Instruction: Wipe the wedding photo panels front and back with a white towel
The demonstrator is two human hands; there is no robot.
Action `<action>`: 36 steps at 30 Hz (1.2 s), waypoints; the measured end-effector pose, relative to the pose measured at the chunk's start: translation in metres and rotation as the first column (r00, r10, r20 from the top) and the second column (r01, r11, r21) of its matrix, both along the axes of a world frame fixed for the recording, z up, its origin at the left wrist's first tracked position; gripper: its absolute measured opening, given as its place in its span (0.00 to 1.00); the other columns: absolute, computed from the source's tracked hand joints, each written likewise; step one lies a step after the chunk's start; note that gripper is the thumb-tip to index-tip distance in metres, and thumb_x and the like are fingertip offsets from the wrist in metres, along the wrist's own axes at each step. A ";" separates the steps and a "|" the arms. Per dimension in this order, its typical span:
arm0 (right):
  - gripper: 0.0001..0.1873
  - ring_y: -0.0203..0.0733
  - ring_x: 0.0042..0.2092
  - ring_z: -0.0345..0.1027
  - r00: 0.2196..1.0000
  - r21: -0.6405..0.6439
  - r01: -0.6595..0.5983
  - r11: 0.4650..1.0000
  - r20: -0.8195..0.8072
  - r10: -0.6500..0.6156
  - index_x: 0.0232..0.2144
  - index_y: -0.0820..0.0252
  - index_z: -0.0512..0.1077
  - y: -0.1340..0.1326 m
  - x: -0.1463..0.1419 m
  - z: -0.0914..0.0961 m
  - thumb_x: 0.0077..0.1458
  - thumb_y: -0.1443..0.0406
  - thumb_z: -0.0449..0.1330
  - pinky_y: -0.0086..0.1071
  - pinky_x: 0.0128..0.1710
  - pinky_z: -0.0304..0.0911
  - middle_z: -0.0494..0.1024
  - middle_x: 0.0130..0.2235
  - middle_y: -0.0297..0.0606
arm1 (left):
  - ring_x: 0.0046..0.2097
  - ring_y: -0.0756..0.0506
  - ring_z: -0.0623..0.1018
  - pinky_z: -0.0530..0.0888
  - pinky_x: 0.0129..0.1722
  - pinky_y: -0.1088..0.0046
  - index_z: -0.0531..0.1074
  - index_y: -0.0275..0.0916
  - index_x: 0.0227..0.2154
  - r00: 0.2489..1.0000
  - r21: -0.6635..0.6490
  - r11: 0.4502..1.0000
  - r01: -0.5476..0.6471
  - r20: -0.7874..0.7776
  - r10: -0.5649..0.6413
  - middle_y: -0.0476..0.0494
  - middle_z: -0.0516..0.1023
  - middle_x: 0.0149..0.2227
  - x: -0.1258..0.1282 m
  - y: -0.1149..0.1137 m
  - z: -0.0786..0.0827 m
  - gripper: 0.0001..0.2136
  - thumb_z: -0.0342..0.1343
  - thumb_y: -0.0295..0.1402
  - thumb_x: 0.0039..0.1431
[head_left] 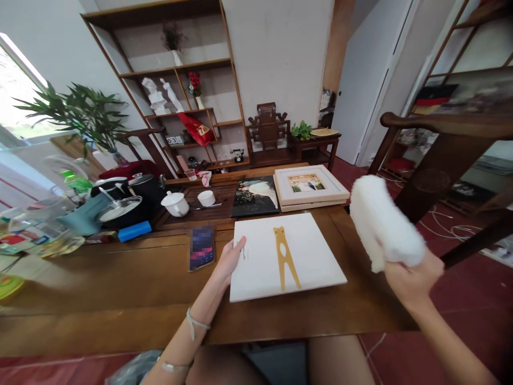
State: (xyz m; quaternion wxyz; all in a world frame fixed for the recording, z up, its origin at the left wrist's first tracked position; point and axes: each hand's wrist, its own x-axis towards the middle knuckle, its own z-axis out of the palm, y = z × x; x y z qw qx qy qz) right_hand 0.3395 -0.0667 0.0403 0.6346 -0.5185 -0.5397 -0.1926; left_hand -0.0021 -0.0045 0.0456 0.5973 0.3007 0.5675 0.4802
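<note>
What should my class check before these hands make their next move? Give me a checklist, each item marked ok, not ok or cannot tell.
1. Left hand holds the white panel: ok, thumb on its left edge.
2. Right hand grips the white fluffy bundle: ok.
3. Bundle is apart from the panel: ok, raised to its right.
4. Panel's yellow figure is uncovered: ok, in full view.
5. Phone is out from under the panel: ok, it lies left of the left hand.
6. Panel rests flat on the table: cannot tell, its underside is hidden.
</note>
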 end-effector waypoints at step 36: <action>0.39 0.52 0.59 0.61 0.642 -0.591 -0.212 0.779 0.517 0.567 0.57 0.62 0.65 0.091 -0.068 -0.036 0.39 0.76 0.52 0.50 0.57 0.57 0.71 0.57 0.45 | 0.58 0.28 0.68 0.62 0.58 0.52 0.68 0.30 0.51 0.553 0.263 0.890 0.372 -0.833 0.014 0.25 0.70 0.54 -0.007 0.014 -0.022 0.39 0.70 0.43 0.35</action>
